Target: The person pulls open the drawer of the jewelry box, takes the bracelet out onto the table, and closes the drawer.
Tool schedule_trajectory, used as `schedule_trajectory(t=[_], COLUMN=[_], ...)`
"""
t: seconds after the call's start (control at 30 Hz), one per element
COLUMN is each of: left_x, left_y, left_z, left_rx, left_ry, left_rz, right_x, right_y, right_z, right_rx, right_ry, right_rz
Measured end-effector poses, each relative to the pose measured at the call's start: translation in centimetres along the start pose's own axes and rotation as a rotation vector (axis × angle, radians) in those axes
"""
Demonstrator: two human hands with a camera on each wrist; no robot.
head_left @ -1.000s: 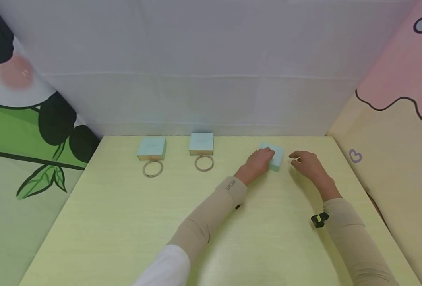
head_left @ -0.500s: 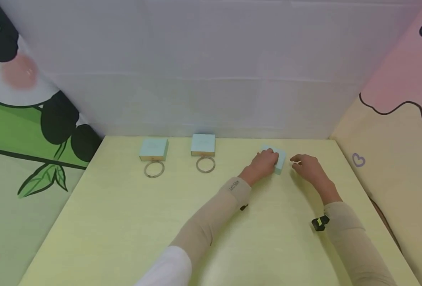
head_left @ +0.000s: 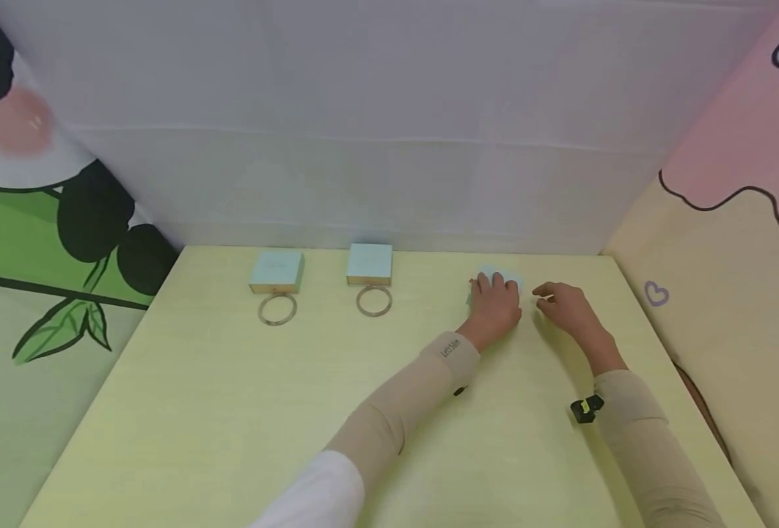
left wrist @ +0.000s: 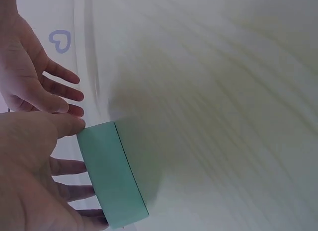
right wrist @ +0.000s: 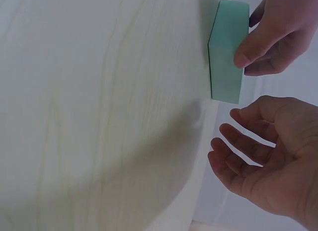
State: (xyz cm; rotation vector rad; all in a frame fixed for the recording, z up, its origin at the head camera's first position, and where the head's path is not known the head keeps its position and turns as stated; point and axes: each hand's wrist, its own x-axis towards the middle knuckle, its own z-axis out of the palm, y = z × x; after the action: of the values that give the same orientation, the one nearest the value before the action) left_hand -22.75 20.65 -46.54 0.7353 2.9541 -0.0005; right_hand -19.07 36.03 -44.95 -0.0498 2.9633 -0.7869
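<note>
My left hand [head_left: 493,304] grips a small light-blue gift box [head_left: 505,273] at the back right of the table, covering most of it in the head view. In the left wrist view the thumb lies at one corner of the box [left wrist: 113,174], with the other fingers across it. The right wrist view shows the left thumb against a side of the box [right wrist: 227,57]. Just right of it my right hand [head_left: 566,304] hovers, fingers loosely bent and holding nothing; a gap parts this hand [right wrist: 271,151] from the box.
Two similar light-blue boxes, one on the left [head_left: 277,272] and one nearer the middle [head_left: 370,265], stand at the back of the table [head_left: 264,411]. A ring-shaped bangle lies before each: a left bangle [head_left: 261,308] and a middle bangle [head_left: 359,303]. A white backdrop [head_left: 389,183] rises behind.
My left hand has turned on the box, its fingers now pointing away from me, and the box appears turned with it. My right hand stays almost still.
</note>
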Motion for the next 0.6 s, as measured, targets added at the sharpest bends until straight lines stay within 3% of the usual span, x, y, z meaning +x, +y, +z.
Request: schedule_trajectory(t=[0.3,0.6], left_x=[0.3,0.8], left_y=[-1.4,-3.6], left_z=[0.6,0.3], left_rx=[-0.028,-0.023], left_ry=[-0.004,0.01], left_rz=[0.092,0.291], right_x=[0.2,0.2], right_y=[-0.1,-0.1], right_z=[0.1,0.4], right_rx=[0.01,0.018], right_ry=[-0.01,-0.015], right_rz=[0.013,0.021])
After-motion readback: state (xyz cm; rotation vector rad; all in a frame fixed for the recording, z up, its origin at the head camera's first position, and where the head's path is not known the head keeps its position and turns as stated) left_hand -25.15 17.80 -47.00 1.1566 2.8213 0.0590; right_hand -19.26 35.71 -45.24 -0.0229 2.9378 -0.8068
